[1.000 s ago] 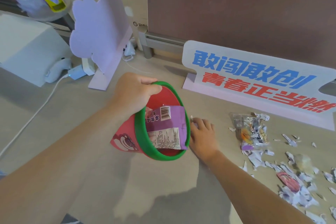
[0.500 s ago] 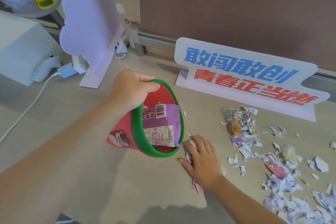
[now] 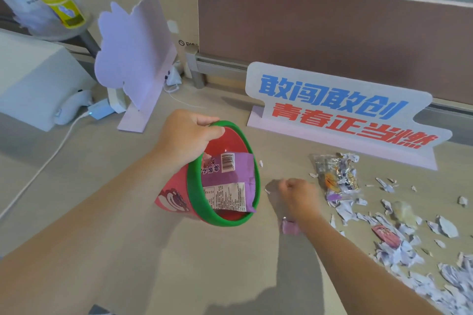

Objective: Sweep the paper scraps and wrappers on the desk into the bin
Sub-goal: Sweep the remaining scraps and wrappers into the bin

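Left of the scraps [image 3: 394, 256], left fingers [image 3: 204, 120] grip the bin [image 3: 193, 186] rim; right fingers [image 3: 284, 186] blurred, grasp unclear.

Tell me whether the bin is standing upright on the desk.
No, the left hand grips the bin by its green rim, tipped on its side with the mouth toward the paper scraps.

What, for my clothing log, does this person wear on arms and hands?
Nothing visible. The left hand and right hand show no gloves, rings or watch, and no sleeve appears up to the frame edge. The right hand is blurred.
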Action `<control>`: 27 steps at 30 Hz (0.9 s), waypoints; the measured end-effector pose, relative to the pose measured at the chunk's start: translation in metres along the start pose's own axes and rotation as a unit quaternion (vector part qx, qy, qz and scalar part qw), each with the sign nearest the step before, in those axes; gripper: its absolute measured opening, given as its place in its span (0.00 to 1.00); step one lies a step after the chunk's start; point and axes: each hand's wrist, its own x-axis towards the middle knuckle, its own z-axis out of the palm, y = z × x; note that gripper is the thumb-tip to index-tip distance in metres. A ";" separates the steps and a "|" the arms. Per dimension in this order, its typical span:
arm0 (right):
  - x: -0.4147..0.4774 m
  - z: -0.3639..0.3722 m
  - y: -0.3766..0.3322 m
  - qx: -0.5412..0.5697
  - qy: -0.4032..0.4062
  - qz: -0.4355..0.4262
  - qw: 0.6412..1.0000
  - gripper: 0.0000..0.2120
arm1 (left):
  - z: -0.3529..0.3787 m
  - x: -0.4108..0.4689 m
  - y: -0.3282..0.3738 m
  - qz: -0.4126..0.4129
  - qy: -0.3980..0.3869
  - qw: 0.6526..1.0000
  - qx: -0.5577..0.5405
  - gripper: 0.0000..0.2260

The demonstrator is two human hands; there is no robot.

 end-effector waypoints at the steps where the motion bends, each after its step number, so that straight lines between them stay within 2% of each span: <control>1: -0.002 -0.008 -0.014 0.074 0.028 0.059 0.995 0.20 | -0.001 0.000 -0.001 0.001 -0.002 1.000 -0.001 0.13; 2: -0.006 -0.016 -0.032 0.159 0.056 0.087 0.982 0.20 | -0.001 -0.001 -0.001 0.001 -0.001 1.000 -0.003 0.13; 4: -0.014 -0.022 -0.076 0.321 0.097 0.080 0.939 0.21 | -0.004 -0.001 -0.003 0.005 0.001 1.000 -0.005 0.13; 6: -0.019 -0.017 -0.119 0.384 0.112 0.048 0.915 0.22 | -0.007 -0.003 -0.003 0.011 -0.003 1.000 -0.004 0.13; 8: -0.028 -0.009 -0.156 0.372 0.065 0.013 0.926 0.24 | -0.010 -0.006 -0.005 0.025 -0.003 1.000 -0.001 0.11; 10: -0.039 0.000 -0.176 0.325 -0.030 -0.038 0.944 0.25 | -0.014 -0.007 -0.007 0.038 -0.007 0.999 -0.003 0.09; 12: -0.049 0.004 -0.175 0.306 -0.097 -0.071 0.944 0.26 | -0.017 -0.006 -0.009 0.037 -0.011 0.999 -0.005 0.07; 13: -0.052 0.002 -0.168 0.311 -0.105 -0.082 0.941 0.26 | -0.019 -0.005 -0.010 0.035 -0.010 0.999 -0.004 0.07; 16: -0.062 -0.015 -0.130 0.380 -0.033 -0.081 0.921 0.20 | -0.023 -0.002 -0.013 0.030 -0.006 1.000 -0.005 0.11; 18: -0.067 -0.027 -0.093 0.345 0.073 -0.030 0.935 0.15 | -0.024 -0.001 -0.014 0.031 -0.013 0.999 -0.006 0.11; 19: -0.068 -0.030 -0.075 0.325 0.099 0.009 0.941 0.13 | -0.025 0.000 -0.014 0.032 -0.016 0.999 -0.008 0.12; 21: -0.068 -0.026 -0.047 0.305 0.082 0.071 0.946 0.11 | -0.023 0.002 -0.014 0.031 -0.021 0.999 -0.014 0.12; 24: -0.068 -0.019 -0.041 0.341 0.069 0.139 0.927 0.10 | -0.022 0.004 -0.014 0.026 -0.019 0.999 -0.020 0.12; 25: -0.067 -0.017 -0.047 0.347 0.079 0.140 0.924 0.10 | -0.022 0.005 -0.014 0.027 -0.017 0.999 -0.015 0.12; 27: -0.066 -0.015 -0.068 0.345 0.078 0.076 0.932 0.08 | -0.021 0.007 -0.016 0.029 -0.016 0.999 -0.008 0.13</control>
